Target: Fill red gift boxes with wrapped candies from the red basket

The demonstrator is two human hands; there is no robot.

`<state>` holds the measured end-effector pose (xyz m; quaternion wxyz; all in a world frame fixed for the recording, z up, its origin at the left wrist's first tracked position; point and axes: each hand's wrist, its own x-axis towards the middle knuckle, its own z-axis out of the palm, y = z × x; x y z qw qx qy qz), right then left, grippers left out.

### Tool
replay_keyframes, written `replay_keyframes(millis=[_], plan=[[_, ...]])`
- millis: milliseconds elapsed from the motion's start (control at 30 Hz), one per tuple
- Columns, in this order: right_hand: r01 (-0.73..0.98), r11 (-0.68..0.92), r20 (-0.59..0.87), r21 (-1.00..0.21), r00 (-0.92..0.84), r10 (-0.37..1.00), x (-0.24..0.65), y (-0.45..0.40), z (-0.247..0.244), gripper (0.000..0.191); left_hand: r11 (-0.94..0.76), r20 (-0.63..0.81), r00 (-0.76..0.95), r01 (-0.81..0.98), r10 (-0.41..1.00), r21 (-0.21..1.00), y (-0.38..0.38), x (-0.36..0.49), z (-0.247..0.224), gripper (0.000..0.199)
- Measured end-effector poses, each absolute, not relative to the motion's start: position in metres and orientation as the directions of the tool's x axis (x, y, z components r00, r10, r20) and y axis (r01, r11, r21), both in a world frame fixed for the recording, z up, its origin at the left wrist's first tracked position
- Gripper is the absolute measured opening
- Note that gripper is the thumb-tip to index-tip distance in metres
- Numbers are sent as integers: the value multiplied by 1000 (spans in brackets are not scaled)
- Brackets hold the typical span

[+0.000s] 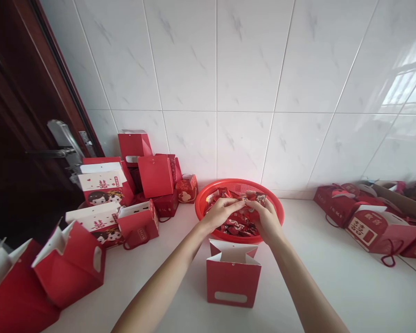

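Both left hand (219, 214) and right hand (267, 223) meet above the basket (199, 206), grip unclear; the open box (233, 280) stands nearer, between the forearms (175, 261).

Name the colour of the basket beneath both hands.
The basket is bright orange-red; the head view shows it best.

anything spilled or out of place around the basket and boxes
Nothing looks spilled: the wrapped packets sit inside the red basket. Only the boxes on the left look untidy, piled up and turned at mixed angles.
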<state>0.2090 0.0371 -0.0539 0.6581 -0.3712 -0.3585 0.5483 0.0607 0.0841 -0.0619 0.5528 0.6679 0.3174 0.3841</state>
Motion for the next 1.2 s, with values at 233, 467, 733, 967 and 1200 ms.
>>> replay_keyframes(millis=[233, 467, 733, 967, 1200], plan=[[-216, 109, 101, -970, 45, 994, 205, 22, -45, 45, -58, 106, 485, -114, 868, 992, 74, 57, -61, 43], [-81, 123, 123, -989, 4, 992, 203, 15, -40, 55, 17, 163, 632, -269, 758, 963, 65, 57, -56, 38], [-111, 99, 106, -989, -57, 993, 205, 17, -42, 63, -55, 199, 559, -264, 805, 963, 59, 59, -49, 43], [-157, 90, 114, -983, -150, 982, 210, 10, -33, 64, -134, 265, 509, -280, 819, 951, 54, 57, -44, 33], [-201, 125, 130, -972, -13, 991, 219, 15, -35, 24, -278, 310, 290, -150, 905, 949, 58, 47, -42, 30]])
